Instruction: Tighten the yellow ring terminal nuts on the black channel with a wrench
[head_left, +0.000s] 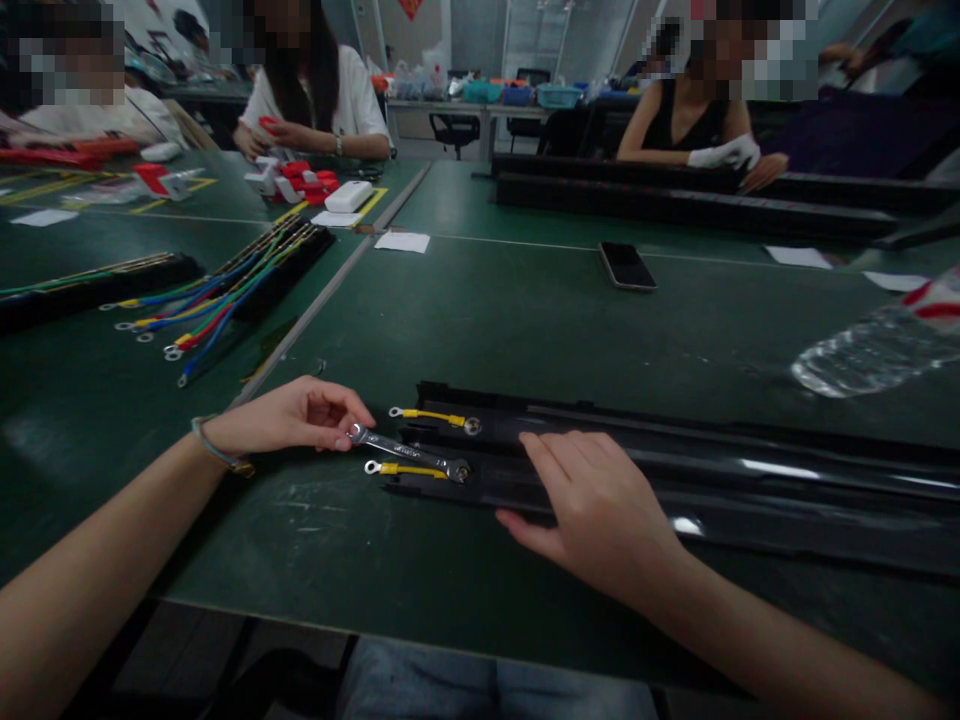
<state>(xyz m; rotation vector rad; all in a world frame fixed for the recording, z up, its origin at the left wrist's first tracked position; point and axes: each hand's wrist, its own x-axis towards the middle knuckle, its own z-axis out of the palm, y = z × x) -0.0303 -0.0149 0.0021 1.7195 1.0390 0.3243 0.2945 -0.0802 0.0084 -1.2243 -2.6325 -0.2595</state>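
Note:
My left hand (315, 415) pinches the left end of a silver combination wrench (397, 447) between thumb and fingers. The wrench's other end sits around a small fastener (463, 472) on the nearer channel of a long black plastic profile (720, 470). Two short yellow wires with ring terminals, one farther (427, 415) and one nearer (405, 469), stick out past the profile's left end. A second fastener (472, 426) shows on the farther channel. My right hand (592, 500) grips the profile from above, fingers across it and thumb along its near edge.
Beyond the profile lie a phone (628, 266) and, at right, a plastic bottle (877, 340). Bundled coloured wires with ring terminals (225, 300) lie at left. Farther back are long black profiles (675, 203), red and white parts (300, 183) and several seated people. The table's near edge (315, 625) runs below my hands.

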